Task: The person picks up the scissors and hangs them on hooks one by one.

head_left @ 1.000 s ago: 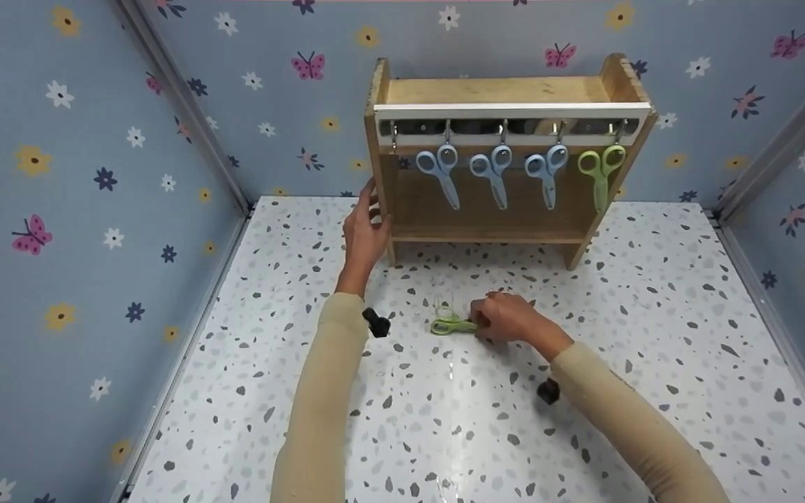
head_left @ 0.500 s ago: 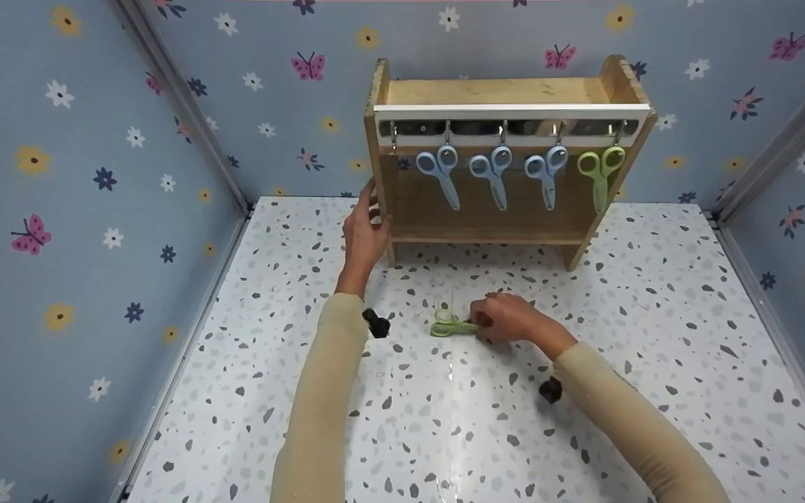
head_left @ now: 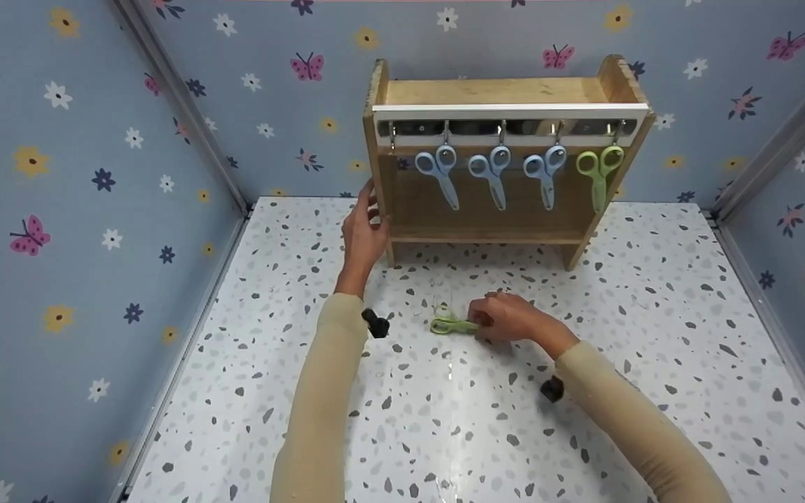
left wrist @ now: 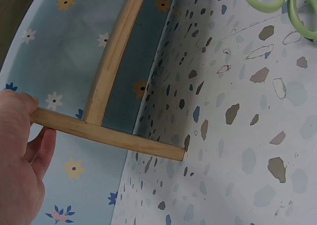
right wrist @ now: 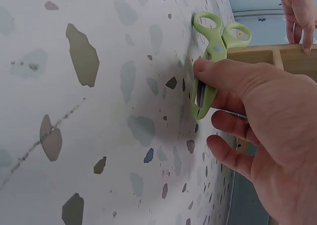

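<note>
My left hand point(head_left: 366, 234) grips the left side panel of a wooden rack point(head_left: 490, 91), with thumb and fingers on either side of the panel's edge point(left wrist: 109, 133) in the left wrist view. A pair of green scissors point(head_left: 455, 326) lies low at the tabletop, handles pointing left. My right hand point(head_left: 511, 318) pinches its blade end; in the right wrist view the thumb presses over the green blade cover of these scissors point(right wrist: 217, 49). Three blue scissors point(head_left: 492, 171) and one green pair point(head_left: 599, 175) hang from metal hooks on the rack. The leftmost hook point(head_left: 393, 136) is bare.
A white speckled tabletop point(head_left: 402, 433) lies under both arms. Patterned blue walls point(head_left: 284, 112) close it in at the back and sides, and the rack stands near the back wall. Black pieces point(head_left: 376, 323) show beside both wrists.
</note>
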`<state>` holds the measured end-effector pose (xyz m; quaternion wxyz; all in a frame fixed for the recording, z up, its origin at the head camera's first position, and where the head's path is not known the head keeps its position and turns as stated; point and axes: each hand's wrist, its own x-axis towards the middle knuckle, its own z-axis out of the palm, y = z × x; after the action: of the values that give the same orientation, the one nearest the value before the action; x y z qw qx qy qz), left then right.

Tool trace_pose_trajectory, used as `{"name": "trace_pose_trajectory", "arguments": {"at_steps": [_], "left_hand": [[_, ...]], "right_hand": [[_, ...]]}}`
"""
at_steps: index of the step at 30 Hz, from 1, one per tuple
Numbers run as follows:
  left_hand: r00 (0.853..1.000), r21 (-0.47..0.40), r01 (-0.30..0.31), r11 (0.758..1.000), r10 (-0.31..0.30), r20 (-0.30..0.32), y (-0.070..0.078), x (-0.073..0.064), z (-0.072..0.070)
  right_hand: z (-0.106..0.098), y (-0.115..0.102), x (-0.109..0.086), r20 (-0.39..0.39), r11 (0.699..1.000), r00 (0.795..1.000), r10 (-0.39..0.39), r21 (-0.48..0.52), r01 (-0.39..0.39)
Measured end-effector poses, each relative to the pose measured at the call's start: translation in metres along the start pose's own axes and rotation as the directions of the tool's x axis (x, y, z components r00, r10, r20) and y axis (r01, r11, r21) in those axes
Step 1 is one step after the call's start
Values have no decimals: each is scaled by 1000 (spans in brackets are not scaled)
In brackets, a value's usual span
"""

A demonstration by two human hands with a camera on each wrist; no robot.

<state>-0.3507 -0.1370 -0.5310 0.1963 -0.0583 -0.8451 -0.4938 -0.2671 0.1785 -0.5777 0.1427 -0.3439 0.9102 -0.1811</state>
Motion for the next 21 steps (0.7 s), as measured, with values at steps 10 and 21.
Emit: {"name": "trace_pose_trajectory", "arguments": {"at_steps": [10,21], "left_hand": [[1000,12,-14,1000,14,3,1,0,-1],[1000,4,0,1000,0,13,1,0,-2]], "right_hand": [[-3,-1,-4,-25,999,1000,-17,35,17],[-16,-2,-4,-20,1000,1000,13,12,-13]]}}
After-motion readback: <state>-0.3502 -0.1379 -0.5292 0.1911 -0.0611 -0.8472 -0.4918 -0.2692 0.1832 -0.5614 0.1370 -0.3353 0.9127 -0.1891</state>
